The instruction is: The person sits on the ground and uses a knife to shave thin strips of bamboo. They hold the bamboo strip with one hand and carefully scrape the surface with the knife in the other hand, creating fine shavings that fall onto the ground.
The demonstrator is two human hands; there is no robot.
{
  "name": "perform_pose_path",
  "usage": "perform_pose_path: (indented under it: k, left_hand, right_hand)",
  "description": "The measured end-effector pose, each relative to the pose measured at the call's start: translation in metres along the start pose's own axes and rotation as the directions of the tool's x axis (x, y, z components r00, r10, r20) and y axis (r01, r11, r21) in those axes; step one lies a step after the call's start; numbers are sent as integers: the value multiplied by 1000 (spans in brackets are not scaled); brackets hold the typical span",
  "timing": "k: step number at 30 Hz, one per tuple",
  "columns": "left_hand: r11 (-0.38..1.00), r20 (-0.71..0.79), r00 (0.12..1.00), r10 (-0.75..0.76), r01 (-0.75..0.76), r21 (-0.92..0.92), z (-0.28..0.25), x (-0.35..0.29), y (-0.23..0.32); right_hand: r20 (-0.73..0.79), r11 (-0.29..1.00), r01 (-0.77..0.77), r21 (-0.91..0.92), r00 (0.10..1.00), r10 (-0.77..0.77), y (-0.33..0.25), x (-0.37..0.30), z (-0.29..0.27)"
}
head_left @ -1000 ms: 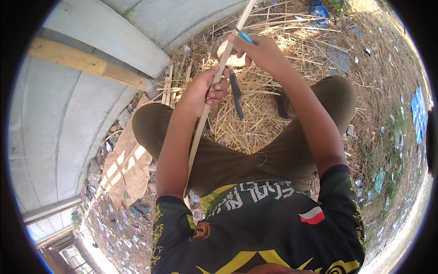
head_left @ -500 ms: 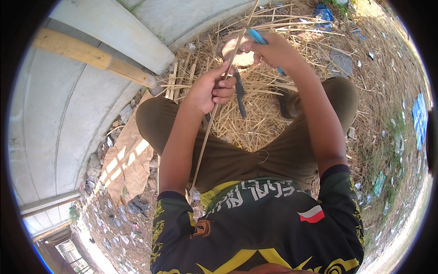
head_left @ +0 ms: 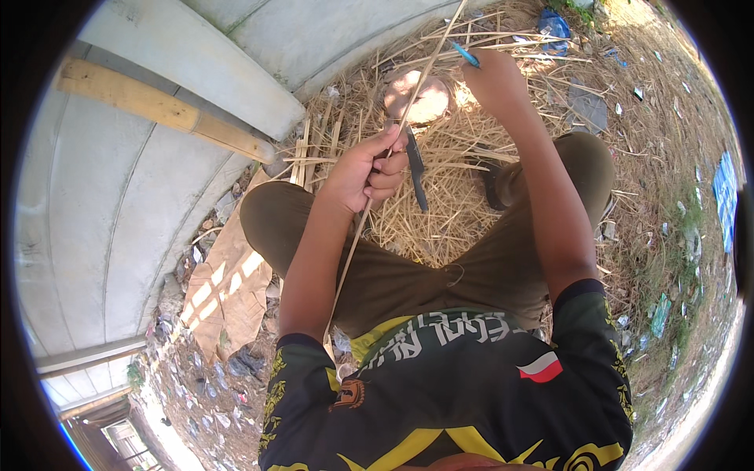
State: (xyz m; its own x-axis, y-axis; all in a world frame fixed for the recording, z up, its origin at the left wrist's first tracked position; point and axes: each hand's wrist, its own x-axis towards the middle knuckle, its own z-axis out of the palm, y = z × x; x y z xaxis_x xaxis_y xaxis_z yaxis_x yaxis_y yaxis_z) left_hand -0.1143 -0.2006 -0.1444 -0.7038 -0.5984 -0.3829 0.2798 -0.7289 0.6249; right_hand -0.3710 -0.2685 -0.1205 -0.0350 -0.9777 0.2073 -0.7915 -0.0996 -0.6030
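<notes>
My left hand point(head_left: 367, 169) pinches a long thin bamboo strip point(head_left: 428, 63) between thumb and fingers. The strip slants from beyond the upper edge, through the hand, down past my left thigh. My right hand point(head_left: 496, 82) is closed around a blue-handled cutter knife point(head_left: 469, 55), to the right of the strip and apart from it. Most of the knife's handle is hidden in the fist. Just right of my left fingers, a dark flat blade-like tool point(head_left: 415, 174) lies over the shavings. A pale round block point(head_left: 418, 98) sits beyond my left hand; I cannot tell if it is wood or stone.
Bamboo shavings point(head_left: 424, 228) cover the ground between my bent legs. Longer split strips point(head_left: 518, 55) lie farther off. At left stand a concrete wall point(head_left: 86, 204) and a bamboo pole point(head_left: 157, 106). Flattened brown cardboard point(head_left: 228, 302) lies beside my left knee, and litter dots the ground at right.
My right hand with the cutter knife has moved right and slightly away, off the strip, uncovering the round block. My left hand keeps its hold; the strip's far end leans more to the right.
</notes>
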Motion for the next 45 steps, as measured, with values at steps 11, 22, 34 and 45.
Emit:
perform_pose_path:
  k: [11,22,34,45]
  left_hand:
    - [997,98,993,62,-57,-54,-7,2,12]
    - [978,188,977,99,-61,-200,-10,-3,5]
    - [981,262,963,56,-4,-193,-3,2,-8]
    - [997,109,992,65,-59,-56,-1,4,0]
  right_hand:
    - [13,979,198,-48,980,-197,-20,-23,9]
    - [-63,871,327,-366,925,-374,-34,-31,63]
    - [-245,986,58,158,969,-17,-1,11,18]
    - [-171,883,306,355,950,-261,-39,-23,13]
